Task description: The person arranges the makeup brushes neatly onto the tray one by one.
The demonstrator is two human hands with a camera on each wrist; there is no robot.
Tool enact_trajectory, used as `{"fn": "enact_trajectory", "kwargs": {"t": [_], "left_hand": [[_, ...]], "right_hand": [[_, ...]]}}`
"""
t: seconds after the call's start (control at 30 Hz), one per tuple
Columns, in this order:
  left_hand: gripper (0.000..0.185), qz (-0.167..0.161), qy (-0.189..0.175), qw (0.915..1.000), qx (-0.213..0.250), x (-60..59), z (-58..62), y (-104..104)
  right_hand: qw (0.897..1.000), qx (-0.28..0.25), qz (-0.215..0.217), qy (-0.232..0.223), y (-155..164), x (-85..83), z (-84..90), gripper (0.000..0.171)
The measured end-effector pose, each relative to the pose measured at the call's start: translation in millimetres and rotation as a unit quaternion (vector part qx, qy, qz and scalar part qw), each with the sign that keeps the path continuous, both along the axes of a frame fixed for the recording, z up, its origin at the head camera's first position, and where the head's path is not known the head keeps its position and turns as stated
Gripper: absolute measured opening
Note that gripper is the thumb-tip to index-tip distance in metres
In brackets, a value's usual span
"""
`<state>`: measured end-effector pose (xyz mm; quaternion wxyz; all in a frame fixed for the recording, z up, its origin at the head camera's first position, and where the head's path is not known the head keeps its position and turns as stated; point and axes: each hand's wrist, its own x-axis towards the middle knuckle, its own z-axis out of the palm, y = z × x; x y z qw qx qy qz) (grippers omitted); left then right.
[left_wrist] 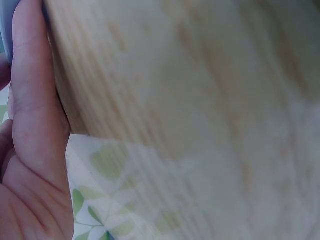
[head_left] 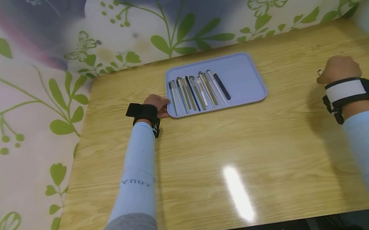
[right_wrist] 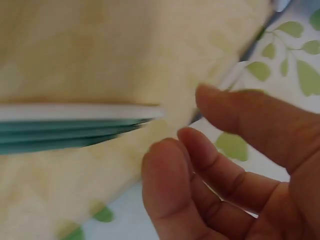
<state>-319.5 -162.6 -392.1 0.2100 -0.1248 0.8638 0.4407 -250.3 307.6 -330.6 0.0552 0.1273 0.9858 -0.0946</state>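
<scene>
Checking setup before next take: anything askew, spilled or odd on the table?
Nothing stands out. The pens lie in a neat row inside the blue tray, none spilled. The left hand rests at the tray's left edge; the right hand hovers apart at the right.

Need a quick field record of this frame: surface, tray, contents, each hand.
surface: wooden table, against leaf-print wall
tray: lilac tray, far centre of table
contents: pens in a row, filling the tray's left half; right half bare
left hand: rests at the tray's left edge, touching it
right hand: apart from the tray, at the table's right side, fingers curled; a small tip shows at its left, too small to identify
wrists: black straps, light blue sleeves
</scene>
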Motion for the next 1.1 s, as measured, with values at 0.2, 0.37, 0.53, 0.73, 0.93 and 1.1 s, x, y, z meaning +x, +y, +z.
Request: {"fn": "enact_trajectory", "kwargs": {"t": [0.2,0.37,0.53,0.73,0.93,1.1], "left_hand": [[0.018,0.017,-0.002,0.9998,0.012,2.6,6.8,-6],[0.017,0.023,-0.007,0.9996,0.016,4.1,5.2,-5],[0.018,0.016,-0.003,0.9998,0.014,2.8,2.8,-3],[0.016,0.028,-0.005,0.9992,0.029,1.0,2.0,-2],[0.016,0.031,-0.009,0.9987,0.041,-0.2,1.6,-1],[0.017,0.026,-0.014,0.9989,0.037,-1.8,-0.3,1]], "right_hand": [[1.0,-0.004,-0.006,-0.006,6,13.5,-12.5,0.03],[1.0,-0.002,-0.017,-0.017,5,16.0,-20.9,0.028],[0.999,-0.006,-0.025,-0.031,9,18.1,-26.6,0.026],[0.999,-0.002,-0.032,-0.026,11,17.8,-28.7,0.023],[0.999,0.012,-0.035,-0.022,10,14.2,-28.9,0.018],[0.997,0.044,-0.043,-0.044,8,9.6,-30.7,0.022]]}}
